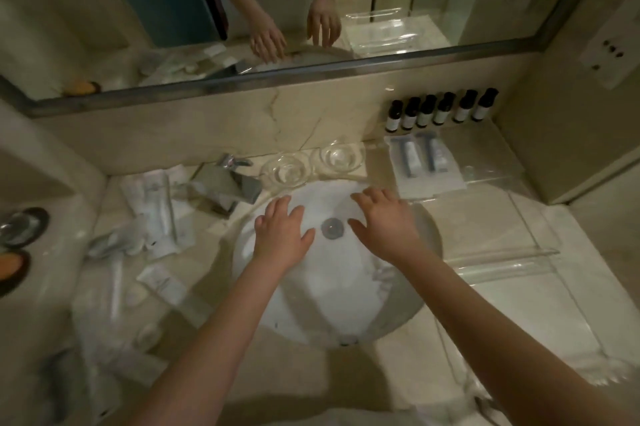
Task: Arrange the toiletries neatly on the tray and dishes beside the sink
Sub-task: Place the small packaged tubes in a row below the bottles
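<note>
My left hand [282, 235] and my right hand [384, 221] hover palm-down over the white sink [332, 287], fingers spread, holding nothing. A clear acrylic tray [502, 218] lies right of the sink, with two packaged razor kits [424, 161] at its far end. Several small dark bottles [441, 110] stand in a row against the back wall. Two empty glass dishes [313, 162] sit behind the sink. Loose white toiletry packets [152, 218] are scattered on the counter left of the sink.
A chrome faucet [230, 180] stands at the sink's back left. Dark round dishes [19, 238] sit at the far left edge. A mirror [277, 10] runs along the back wall. A white cloth [602, 366] lies at the counter's right front.
</note>
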A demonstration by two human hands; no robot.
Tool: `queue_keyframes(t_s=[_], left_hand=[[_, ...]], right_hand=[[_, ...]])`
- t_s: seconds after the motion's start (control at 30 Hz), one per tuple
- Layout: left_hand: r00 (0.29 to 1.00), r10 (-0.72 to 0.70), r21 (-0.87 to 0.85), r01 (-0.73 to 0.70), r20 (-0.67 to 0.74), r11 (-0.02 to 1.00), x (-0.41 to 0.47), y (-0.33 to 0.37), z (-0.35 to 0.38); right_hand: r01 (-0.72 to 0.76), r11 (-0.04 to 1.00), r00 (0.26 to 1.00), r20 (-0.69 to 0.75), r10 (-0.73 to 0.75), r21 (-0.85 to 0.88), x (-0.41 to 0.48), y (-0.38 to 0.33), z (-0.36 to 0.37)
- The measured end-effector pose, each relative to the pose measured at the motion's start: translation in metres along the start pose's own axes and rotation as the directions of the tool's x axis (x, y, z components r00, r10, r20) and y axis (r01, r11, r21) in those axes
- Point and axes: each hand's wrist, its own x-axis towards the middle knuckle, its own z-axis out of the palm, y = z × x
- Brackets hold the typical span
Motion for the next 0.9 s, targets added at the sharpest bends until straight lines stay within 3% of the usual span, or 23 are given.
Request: queue_keyframes(t_s=[0.27, 0.53, 0.77, 0.9], left_hand=[[0.978, -0.206, -0.078, 0.206, 0.006, 0.975, -0.058, -0.133, -0.004], [0.89, -0.446, -0.065, 0.452, 0.094, 0.889, -0.085, -0.256, -0.02], [0.838, -0.539, -0.15, 0.545, 0.082, 0.825, -0.126, -0.326, -0.013], [0.817, -0.563, -0.268, 0.574, 0.124, 0.774, -0.139, -0.344, -0.004]], right_hand=[[0.25, 0.964, 0.948, 0.177, -0.263, 0.092, 0.007, -0.128, 0.044], [0.386, 0.915, 0.844, 0.355, -0.402, 0.119, 0.052, -0.245, 0.083], [0.571, 0.821, 0.782, 0.322, -0.534, -0.024, 0.105, -0.351, 0.112], [0.606, 0.788, 0.769, 0.329, -0.548, -0.106, 0.123, -0.393, 0.139]])
